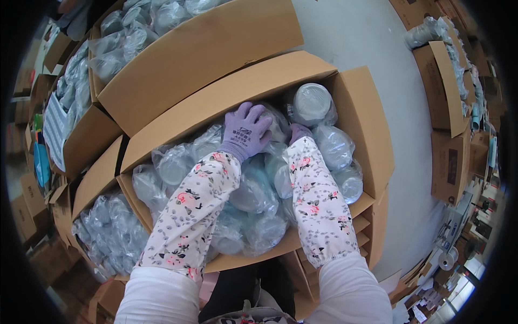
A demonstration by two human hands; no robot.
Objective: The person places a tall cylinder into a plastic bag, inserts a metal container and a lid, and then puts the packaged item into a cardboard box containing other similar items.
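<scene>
My left hand, in a purple knit glove with printing on its back, lies palm down among plastic-bagged clear containers in an open cardboard box. Its fingers curl over the left side of a bagged container. Whether they grip it is hidden. On that container's other side, my right hand, gloved the same way, reaches down between containers with its fingertips out of sight. Just beyond it stands a bagged container with a round, pale end facing up. Another bagged container touches the right side of this group.
Behind is another open carton of bagged containers; its tall flap adjoins my box. More bagged containers fill a box at left. A printed sheet hangs over a carton there. Stacked cartons stand across the grey floor.
</scene>
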